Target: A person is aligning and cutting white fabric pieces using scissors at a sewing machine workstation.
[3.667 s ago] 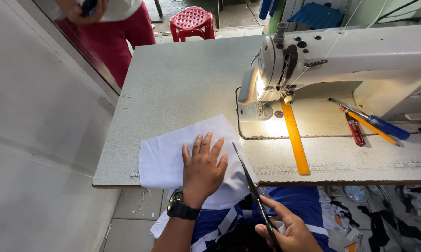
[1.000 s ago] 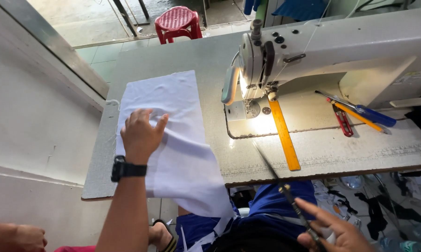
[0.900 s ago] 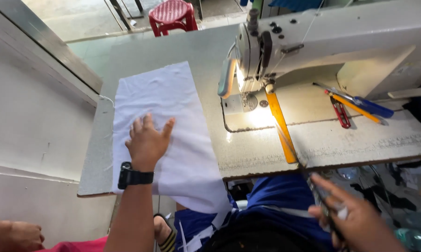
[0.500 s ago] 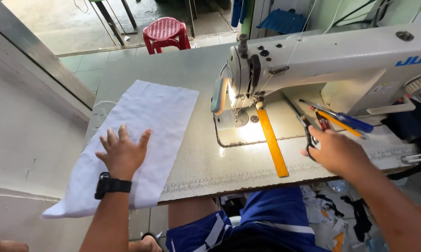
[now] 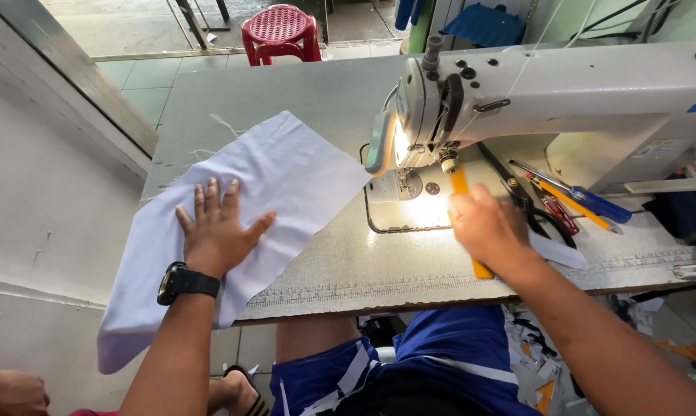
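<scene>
My left hand (image 5: 218, 231), with a black watch on the wrist, lies flat with spread fingers on a white cloth (image 5: 286, 169). The cloth spreads over the left part of the sewing table (image 5: 363, 262), and its near corner hangs off the front edge. My right hand (image 5: 490, 227) is blurred and rests over a yellow ruler (image 5: 460, 181) just in front of the needle area of the white sewing machine (image 5: 564, 92). Its fingers are not clear. Black scissors (image 5: 517, 189) lie on the table just right of that hand, apart from it.
Red snips (image 5: 552, 209) and a blue-handled tool (image 5: 602, 206) lie by the machine base, with a small white scrap (image 5: 556, 250) near them. A red plastic stool (image 5: 280, 27) stands behind the table. Another person's hand (image 5: 9, 389) shows at the bottom left.
The cloth was slid and turned on the table under my left hand. My right hand brought the scissors up, laid them by the machine, and moved left onto the ruler.
</scene>
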